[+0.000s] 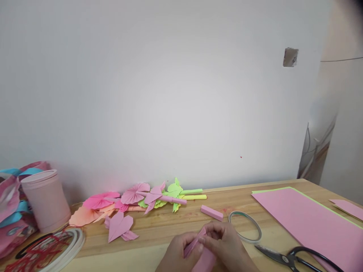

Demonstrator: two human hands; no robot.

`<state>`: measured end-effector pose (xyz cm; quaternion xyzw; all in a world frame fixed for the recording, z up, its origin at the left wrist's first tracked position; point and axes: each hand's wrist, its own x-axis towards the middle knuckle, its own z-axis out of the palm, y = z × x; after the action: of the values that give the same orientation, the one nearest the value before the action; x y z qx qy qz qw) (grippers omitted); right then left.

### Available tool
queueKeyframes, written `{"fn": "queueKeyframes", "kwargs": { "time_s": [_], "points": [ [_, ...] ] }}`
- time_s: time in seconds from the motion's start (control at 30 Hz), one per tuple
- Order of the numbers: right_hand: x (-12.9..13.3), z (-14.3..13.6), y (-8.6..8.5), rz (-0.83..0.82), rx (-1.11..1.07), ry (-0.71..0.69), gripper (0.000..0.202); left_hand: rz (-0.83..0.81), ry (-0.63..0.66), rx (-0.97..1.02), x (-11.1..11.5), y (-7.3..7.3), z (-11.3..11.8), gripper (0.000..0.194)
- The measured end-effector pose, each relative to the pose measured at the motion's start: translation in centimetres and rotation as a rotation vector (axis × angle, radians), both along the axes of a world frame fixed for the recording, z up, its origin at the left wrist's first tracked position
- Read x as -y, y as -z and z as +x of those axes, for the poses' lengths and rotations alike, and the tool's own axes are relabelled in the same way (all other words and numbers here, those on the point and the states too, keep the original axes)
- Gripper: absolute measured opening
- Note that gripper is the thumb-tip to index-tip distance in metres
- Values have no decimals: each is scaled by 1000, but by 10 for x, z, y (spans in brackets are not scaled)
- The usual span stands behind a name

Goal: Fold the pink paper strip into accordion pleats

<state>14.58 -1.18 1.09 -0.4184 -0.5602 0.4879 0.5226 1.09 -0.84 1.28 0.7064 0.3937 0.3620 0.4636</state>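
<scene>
At the bottom centre of the head view, my left hand [178, 254] and my right hand [224, 243] meet around a folded piece of pink paper [205, 260]. Fingers of both hands pinch its upper part, and the thumbs lie close together on it. Part of the paper hangs below my fingers and runs out of view. Just beyond my hands lies a small folded pink strip [211, 213]. A roll of narrow tape [259, 230] rests to the right of my right hand. Black-handled scissors [283, 259] lie farther right, near the bottom edge.
Folded paper fans and hearts on rolled sticks [154, 195] lie along the wall. A pink paper heart [120, 226] sits nearer. Pink sheets [312, 223] cover the right side. At left are a pink canister [47, 202], a bag [11, 211] and white rings [75, 247].
</scene>
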Motion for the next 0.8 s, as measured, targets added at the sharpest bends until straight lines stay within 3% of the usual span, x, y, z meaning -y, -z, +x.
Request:
{"fn": "queueKeyframes", "kwargs": {
  "time_s": [0.13,0.3,0.47,0.63,0.8],
  "points": [
    [-4,3,4,4,-44,-29,19,-45,-17,-58,0,-3,-5,27],
    [-7,7,12,84,103,90,19,-21,-18,-138,4,-10,-5,25],
    [-3,6,8,126,238,92,15,-5,-115,-123,0,-6,-6,21],
    [4,1,-2,68,214,132,23,-92,-248,116,-10,2,-10,21],
    [0,0,7,76,133,137,23,-294,-258,414,-16,11,-12,27]
  ]
}}
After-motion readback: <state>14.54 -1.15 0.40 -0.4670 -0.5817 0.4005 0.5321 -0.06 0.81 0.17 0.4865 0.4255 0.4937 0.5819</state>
